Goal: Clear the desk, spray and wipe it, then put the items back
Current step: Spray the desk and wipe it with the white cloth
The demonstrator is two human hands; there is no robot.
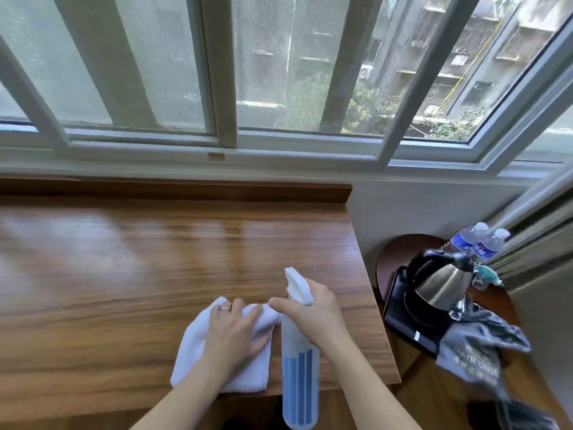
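Counter (155,243) needs spraying: right hand (313,315) gripping the spray bottle (300,367) should aim ahead, beyond the cloth (198,346) under the flat left hand (235,330).

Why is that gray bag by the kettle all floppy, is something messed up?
Nothing looks spilled or broken. The gray bag just lies crumpled beside the kettle on the small side table. On the desk, the left hand presses the white cloth and the right hand holds the spray bottle.

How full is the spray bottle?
Roughly a third to half full: blue liquid fills the lower part of the spray bottle, with the upper body clear. The right hand grips its neck.
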